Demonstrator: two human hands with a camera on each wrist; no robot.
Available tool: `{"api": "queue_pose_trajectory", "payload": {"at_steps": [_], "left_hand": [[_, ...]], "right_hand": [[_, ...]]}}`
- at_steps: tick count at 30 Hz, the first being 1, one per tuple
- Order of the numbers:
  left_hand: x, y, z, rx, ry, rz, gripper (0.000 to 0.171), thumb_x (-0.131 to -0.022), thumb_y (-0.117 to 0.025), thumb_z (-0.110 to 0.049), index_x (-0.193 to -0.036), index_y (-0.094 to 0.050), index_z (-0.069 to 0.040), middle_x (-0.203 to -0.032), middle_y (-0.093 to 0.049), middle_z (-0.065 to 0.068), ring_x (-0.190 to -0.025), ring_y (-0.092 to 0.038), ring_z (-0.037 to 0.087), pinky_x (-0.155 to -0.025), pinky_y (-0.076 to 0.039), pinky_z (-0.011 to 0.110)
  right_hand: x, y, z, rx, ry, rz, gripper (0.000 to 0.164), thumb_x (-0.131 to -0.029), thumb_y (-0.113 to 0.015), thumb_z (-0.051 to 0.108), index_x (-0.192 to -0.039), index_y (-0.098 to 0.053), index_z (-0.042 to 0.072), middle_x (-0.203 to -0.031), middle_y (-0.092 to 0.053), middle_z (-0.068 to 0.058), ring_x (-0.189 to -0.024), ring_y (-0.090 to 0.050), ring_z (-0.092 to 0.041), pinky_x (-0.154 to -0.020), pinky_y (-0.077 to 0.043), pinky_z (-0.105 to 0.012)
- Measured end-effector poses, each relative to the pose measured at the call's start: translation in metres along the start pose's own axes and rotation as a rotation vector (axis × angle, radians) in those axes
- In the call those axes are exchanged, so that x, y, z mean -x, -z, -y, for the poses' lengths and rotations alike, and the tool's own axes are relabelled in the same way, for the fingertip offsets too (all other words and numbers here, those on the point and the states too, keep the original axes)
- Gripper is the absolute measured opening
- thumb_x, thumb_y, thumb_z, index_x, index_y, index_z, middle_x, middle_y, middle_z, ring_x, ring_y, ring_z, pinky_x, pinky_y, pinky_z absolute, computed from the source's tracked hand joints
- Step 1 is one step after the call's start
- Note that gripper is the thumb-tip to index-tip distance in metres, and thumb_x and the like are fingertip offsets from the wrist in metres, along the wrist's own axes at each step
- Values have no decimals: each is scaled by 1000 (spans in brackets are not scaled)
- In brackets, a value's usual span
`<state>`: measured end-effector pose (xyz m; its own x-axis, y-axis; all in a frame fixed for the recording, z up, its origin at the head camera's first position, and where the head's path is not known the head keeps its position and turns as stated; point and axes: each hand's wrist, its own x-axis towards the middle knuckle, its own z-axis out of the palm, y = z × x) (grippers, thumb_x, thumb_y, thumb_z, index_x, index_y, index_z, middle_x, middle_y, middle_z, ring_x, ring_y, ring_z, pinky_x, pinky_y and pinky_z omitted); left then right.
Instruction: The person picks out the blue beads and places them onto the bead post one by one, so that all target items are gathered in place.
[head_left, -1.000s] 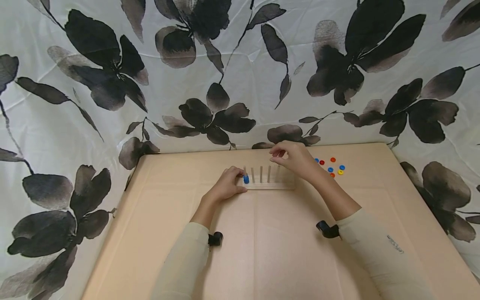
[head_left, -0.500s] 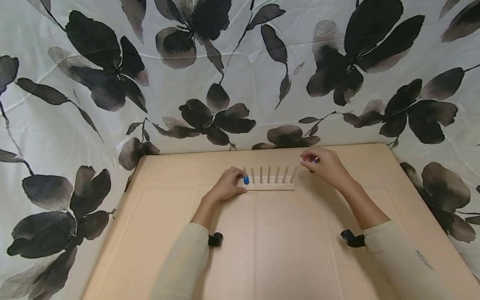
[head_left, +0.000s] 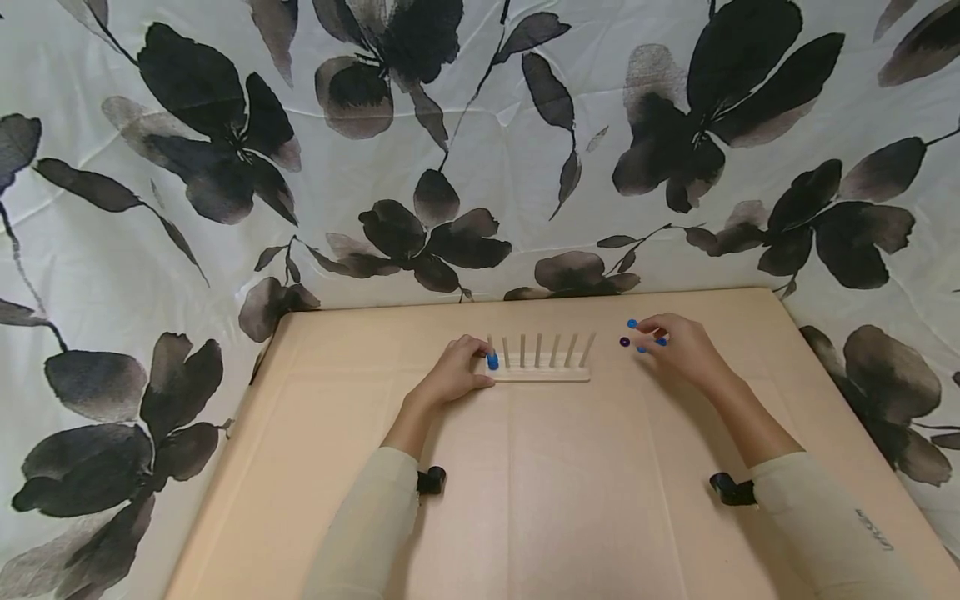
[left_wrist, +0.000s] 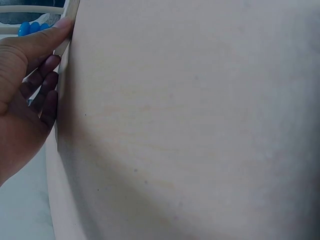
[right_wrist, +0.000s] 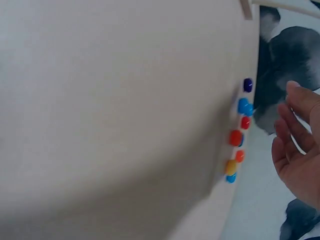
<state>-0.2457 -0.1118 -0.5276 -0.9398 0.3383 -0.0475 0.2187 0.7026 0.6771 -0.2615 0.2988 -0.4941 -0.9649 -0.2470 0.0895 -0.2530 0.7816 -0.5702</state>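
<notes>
My left hand (head_left: 456, 367) grips the left end of a small wooden peg rack (head_left: 543, 377), thumb at its front edge. Several blue beads (head_left: 492, 361) are stacked on the leftmost peg, beside the fingers; they also show as blue beads (left_wrist: 34, 28) in the left wrist view. My right hand (head_left: 681, 342) hovers over loose beads right of the rack, fingers slightly bent, holding nothing visible. A dark blue bead (head_left: 625, 342) lies left of its fingertips. From the right wrist, the hand (right_wrist: 302, 160) appears above red beads (right_wrist: 235, 138) and a yellow bead (right_wrist: 230, 167).
The rack's other upright pegs (head_left: 555, 350) carry no beads. Rack and beads stand near the far edge of a pale table (head_left: 570, 483). Behind it hangs a white cloth (head_left: 465, 142) with dark flowers.
My right hand has moved from above the rack rightward and down over the loose beads, covering some of them. The left hand and the rack have stayed in place.
</notes>
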Motion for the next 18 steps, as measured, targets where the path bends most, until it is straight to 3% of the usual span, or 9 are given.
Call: {"api": "queue_pose_trajectory", "payload": {"at_steps": [6, 12, 18], "left_hand": [[1, 0, -1, -4, 7, -4, 50, -85, -86, -18, -129, -64, -6, -132, -58, 9, -127, -48, 29, -113, -39, 43], [2, 0, -2, -3, 8, -3, 50, -86, -86, -18, -129, -64, -6, -132, -58, 9, -127, -47, 29, -113, -39, 44], [3, -1, -3, -5, -1, -4, 49, -86, -85, -18, -129, -64, -6, -132, -58, 9, -127, -48, 29, -113, -39, 44]], "right_hand": [[1, -8, -16, 71, -5, 33, 34, -94, -76, 18, -122, -72, -1, -101, -70, -17, -92, -62, -33, -83, -50, -49], [2, -14, -25, 66, -10, 27, 33, -93, -77, 16, -120, -72, -2, -105, -69, -21, -98, -61, -38, -91, -50, -56], [2, -18, -26, 75, -5, 26, 30, -93, -76, 12, -119, -72, -4, -103, -71, -21, -97, -60, -39, -90, -50, -57]]}}
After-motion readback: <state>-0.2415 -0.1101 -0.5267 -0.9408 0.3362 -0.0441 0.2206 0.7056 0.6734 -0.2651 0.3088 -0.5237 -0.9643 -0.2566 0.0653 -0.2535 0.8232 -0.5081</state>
